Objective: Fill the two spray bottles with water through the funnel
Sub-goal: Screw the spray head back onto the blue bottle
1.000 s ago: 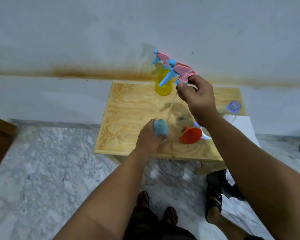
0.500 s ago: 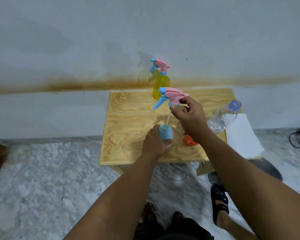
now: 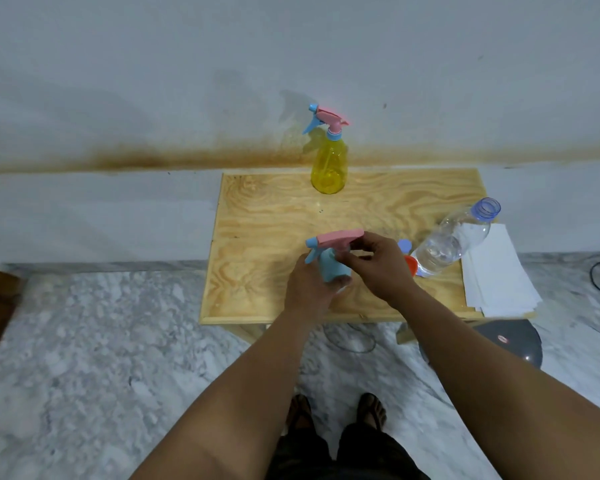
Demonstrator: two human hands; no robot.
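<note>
A blue spray bottle (image 3: 332,266) stands near the front of the wooden table (image 3: 257,237). My left hand (image 3: 309,289) grips its body. My right hand (image 3: 378,265) holds its pink and blue spray head (image 3: 336,239) seated on the bottle's neck. A yellow spray bottle (image 3: 328,166) with its own spray head stands at the table's back edge. The orange funnel (image 3: 411,265) is mostly hidden behind my right hand. Beside it stands a clear water bottle (image 3: 454,239) without its cap, partly filled.
A blue cap (image 3: 404,244) lies next to the funnel. White paper sheets (image 3: 496,271) overhang the table's right edge. A grey round object (image 3: 510,341) sits on the marble floor below. A wall runs close behind the table. My feet are below.
My right hand lowered the spray head, with its tube, from above the table down onto the blue bottle's neck. My left hand kept hold of the bottle.
</note>
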